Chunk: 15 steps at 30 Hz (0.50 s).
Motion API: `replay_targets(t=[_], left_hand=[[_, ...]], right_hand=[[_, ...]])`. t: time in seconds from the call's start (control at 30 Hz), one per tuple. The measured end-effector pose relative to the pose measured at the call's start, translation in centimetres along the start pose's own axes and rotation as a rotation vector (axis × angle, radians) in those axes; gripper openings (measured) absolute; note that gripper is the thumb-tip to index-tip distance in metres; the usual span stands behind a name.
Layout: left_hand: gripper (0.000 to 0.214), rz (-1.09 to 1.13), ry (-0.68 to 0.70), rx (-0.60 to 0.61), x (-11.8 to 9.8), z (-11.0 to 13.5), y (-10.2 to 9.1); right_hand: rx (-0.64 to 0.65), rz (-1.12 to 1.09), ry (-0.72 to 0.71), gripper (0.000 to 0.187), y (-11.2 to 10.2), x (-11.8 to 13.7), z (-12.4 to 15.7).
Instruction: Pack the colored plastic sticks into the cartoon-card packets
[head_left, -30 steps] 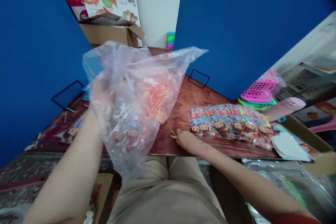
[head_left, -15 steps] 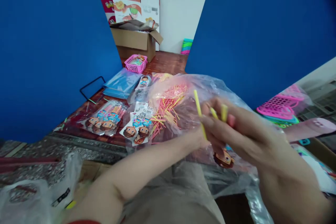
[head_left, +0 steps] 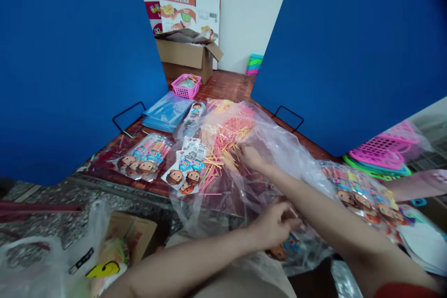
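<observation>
Under the right hand, its grip narrow, lie loose sticks; left hand pinches a packet.

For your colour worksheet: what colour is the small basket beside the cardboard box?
Pink basket, clearest in the head view.

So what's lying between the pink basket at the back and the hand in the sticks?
In the head view, between the pink basket and the right hand lie a single character packet and loose coloured sticks under the clear plastic bag.
</observation>
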State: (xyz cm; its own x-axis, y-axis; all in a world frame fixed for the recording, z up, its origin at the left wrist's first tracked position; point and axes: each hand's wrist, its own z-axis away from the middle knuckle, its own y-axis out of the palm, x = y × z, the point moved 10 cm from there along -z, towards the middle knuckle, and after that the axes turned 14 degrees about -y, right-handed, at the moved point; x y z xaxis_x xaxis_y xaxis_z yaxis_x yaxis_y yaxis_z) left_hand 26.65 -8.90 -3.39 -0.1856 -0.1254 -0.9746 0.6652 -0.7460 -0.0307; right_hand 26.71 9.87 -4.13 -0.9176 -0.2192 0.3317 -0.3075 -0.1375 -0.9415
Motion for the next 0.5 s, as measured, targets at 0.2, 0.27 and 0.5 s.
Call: replay_targets(t=[0.2,0.27,0.5], left_hand=[[0.022,-0.935,0.268,-0.268,-4.8,2.2,-7.9],[0.028,-1.112,0.155,-0.288,-2.9,2.0,-10.1],[0.019,-1.108,-0.057,-0.318,2.6,3.7,-12.3]], right_hand=[[0.086,-0.011,-0.033,0.034,1.4,0.8,-1.9],[0.128,-0.013,-0.052,0.033,1.6,1.2,-2.4],[0.235,0.025,-0.09,0.031,1.7,3.2,-3.0]])
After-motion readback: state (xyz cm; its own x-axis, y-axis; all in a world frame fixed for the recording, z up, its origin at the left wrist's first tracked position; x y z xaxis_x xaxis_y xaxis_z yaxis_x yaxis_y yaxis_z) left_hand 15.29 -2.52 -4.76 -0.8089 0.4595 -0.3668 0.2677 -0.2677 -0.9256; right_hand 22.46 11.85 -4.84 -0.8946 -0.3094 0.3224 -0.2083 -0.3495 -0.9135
